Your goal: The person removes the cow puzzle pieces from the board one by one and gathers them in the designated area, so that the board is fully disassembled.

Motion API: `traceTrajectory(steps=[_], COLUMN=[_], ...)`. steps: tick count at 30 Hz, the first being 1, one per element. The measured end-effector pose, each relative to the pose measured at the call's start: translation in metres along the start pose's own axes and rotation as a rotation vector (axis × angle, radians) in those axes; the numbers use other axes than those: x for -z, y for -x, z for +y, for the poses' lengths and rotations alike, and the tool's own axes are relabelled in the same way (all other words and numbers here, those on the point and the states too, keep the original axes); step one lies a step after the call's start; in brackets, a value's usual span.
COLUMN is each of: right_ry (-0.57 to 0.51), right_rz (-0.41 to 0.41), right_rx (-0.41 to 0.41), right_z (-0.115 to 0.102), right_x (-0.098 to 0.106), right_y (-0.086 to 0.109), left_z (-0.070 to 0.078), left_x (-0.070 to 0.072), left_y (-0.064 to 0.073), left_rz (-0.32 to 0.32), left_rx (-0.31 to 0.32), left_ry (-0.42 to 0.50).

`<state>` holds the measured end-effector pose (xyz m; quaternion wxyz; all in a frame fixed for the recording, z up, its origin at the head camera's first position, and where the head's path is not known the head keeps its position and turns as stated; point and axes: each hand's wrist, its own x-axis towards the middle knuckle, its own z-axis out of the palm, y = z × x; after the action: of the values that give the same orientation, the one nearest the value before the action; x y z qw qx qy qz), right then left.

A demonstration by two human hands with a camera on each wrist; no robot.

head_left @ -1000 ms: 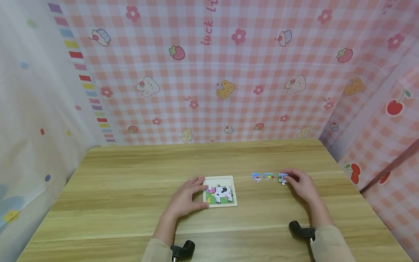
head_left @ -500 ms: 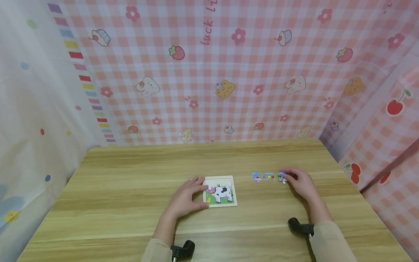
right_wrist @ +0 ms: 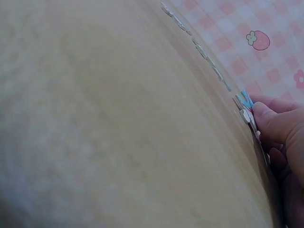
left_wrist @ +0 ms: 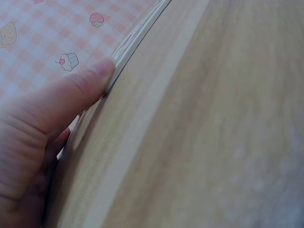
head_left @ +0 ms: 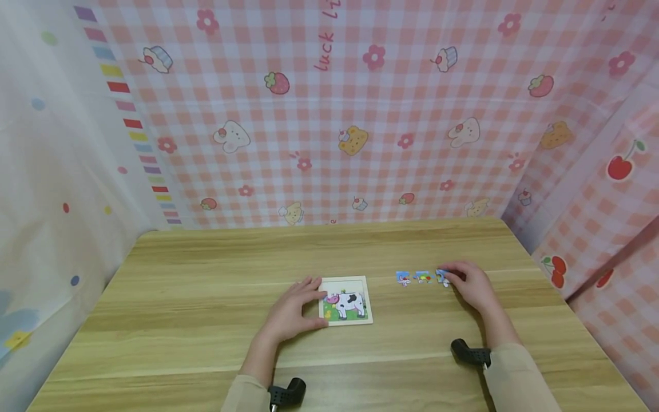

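In the head view my left hand [head_left: 294,309] grips the left side of a shallow wooden puzzle tray [head_left: 369,303], thumb at the near corner and fingers at the far one. A cow picture [head_left: 351,305] fills its lower part, and a pale strip of bare tray shows along the top. To the right, my right hand [head_left: 471,286] pinches a blue and white jigsaw piece [head_left: 442,278] between thumb and fingers. The right wrist view shows this piece [right_wrist: 246,111] tipped up a little from the tabletop, partly hidden by the thumb.
Two more jigsaw pieces lie flat between the tray and my right hand: a blue one with a pinkish figure [head_left: 403,278] and a blue one with yellow and red [head_left: 424,277]. The wooden table [head_left: 206,320] ends at a pink checked cloth [head_left: 309,114] behind.
My right hand has shifted slightly left and away from me, turning the pinched jigsaw piece a little toward the other two. The left hand and the tray stay where they were.
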<state>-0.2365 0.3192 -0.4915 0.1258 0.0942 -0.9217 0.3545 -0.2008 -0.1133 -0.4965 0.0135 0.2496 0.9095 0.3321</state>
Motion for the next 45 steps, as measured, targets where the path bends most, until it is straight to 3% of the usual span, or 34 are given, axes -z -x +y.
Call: traceTrajectory(steps=[17, 26, 33, 38, 45], right_ry=[0.026, 0.045, -0.007, -0.033, -0.047], right_rz=[-0.017, 0.016, 0.016, 0.044, 0.151], right_rx=[0.009, 0.030, -0.052, -0.096, -0.058], right_z=[0.0003, 0.0034, 0.0012, 0.0010, -0.0043], right_x=[-0.0008, -0.0037, 0.0000, 0.0004, -0.0040], right_y=[-0.0026, -0.0035, 0.0005, 0.0028, 0.0050], left_z=[0.0009, 0.0012, 0.0018, 0.0024, 0.0022], left_x=[0.0006, 0.0008, 0.0009, 0.0011, 0.0010], left_y=[-0.0004, 0.0003, -0.0004, -0.0004, 0.0004], left_rz=[-0.001, -0.001, -0.001, -0.001, 0.002], left_rx=[-0.003, 0.008, 0.010, 0.013, 0.016], left_ry=[-0.001, 0.006, 0.002, 0.005, 0.017])
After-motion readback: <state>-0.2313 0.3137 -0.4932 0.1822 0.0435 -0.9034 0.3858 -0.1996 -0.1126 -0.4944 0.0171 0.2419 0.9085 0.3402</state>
